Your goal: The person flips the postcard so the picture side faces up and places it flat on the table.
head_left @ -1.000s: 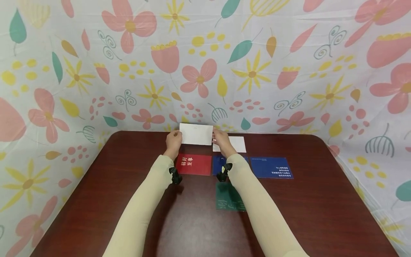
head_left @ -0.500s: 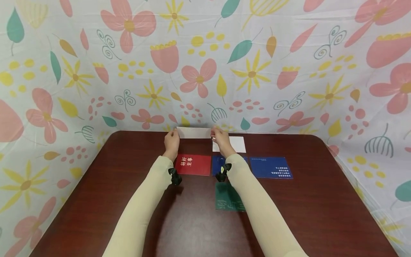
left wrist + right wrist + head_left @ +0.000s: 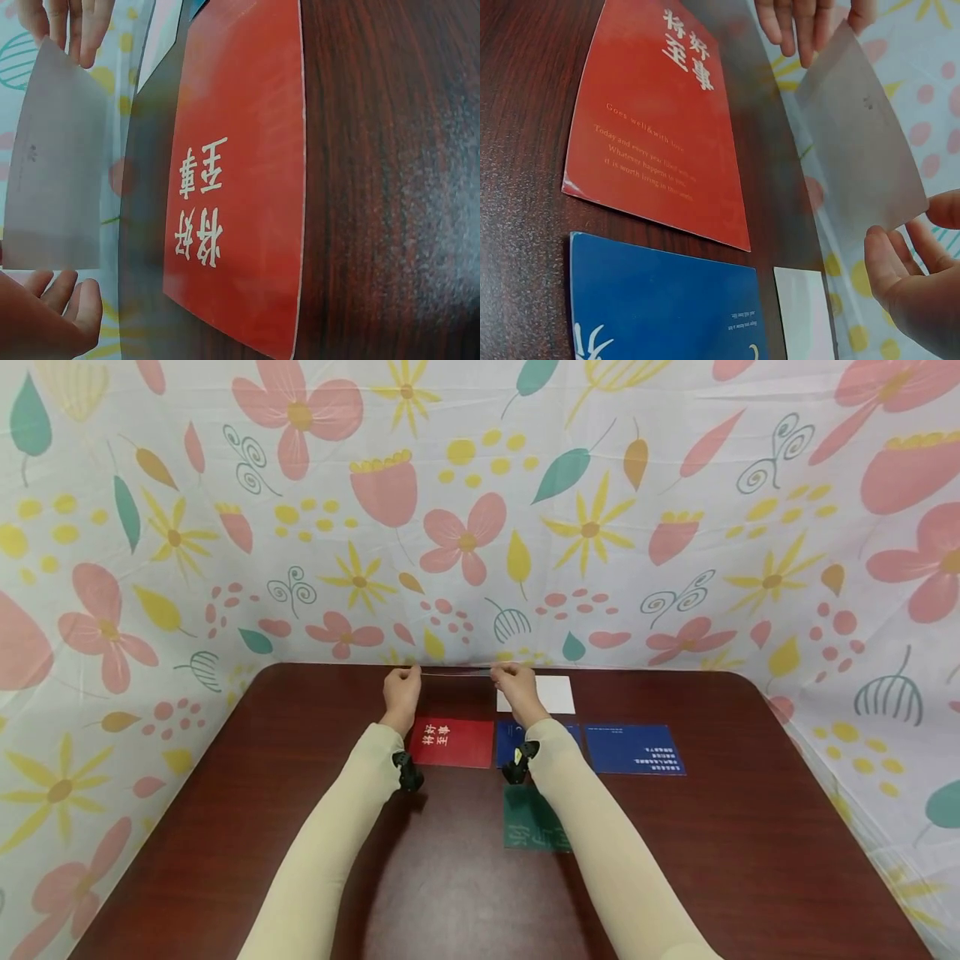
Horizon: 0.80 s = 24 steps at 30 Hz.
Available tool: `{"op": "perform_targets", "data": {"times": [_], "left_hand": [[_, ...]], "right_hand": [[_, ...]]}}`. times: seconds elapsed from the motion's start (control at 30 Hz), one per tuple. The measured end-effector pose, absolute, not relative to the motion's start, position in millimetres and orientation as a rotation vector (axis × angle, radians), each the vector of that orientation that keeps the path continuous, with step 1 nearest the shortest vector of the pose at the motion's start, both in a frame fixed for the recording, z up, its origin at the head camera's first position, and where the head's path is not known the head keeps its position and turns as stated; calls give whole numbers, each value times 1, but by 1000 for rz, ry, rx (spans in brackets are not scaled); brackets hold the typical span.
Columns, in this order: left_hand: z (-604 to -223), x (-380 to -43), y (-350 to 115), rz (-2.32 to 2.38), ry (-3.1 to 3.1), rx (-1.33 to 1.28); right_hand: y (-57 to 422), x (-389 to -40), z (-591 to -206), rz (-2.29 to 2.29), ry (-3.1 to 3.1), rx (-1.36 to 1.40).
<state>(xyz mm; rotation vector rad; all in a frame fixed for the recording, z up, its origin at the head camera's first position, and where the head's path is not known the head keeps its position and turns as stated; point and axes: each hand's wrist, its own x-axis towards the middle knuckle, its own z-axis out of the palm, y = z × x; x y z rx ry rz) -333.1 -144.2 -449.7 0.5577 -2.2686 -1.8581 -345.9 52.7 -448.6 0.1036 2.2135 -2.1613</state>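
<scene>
On the dark wood-grained table [image 3: 720, 860] lie a red card [image 3: 453, 743], a right-hand blue card [image 3: 635, 750], a white card [image 3: 557, 695], and a middle blue card [image 3: 660, 300] and green card [image 3: 532, 818], both partly covered by the right sleeve [image 3: 600, 843]. A cloth [image 3: 480, 460] printed with flowers hangs behind. The left hand [image 3: 402, 693] and right hand [image 3: 519, 692] pinch opposite ends of a thin, flat, pale card [image 3: 64, 157] above the table's far edge, beyond the red card. From the head it now appears nearly edge-on, whereas a second ago its white face showed
</scene>
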Motion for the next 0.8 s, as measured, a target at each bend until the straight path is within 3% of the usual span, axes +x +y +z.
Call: {"op": "perform_targets", "data": {"times": [0.8], "left_hand": [[-466, -338, -150, -1649, -2507, 562]], "right_hand": [[51, -341, -458, -1856, 2383, 105]]}}
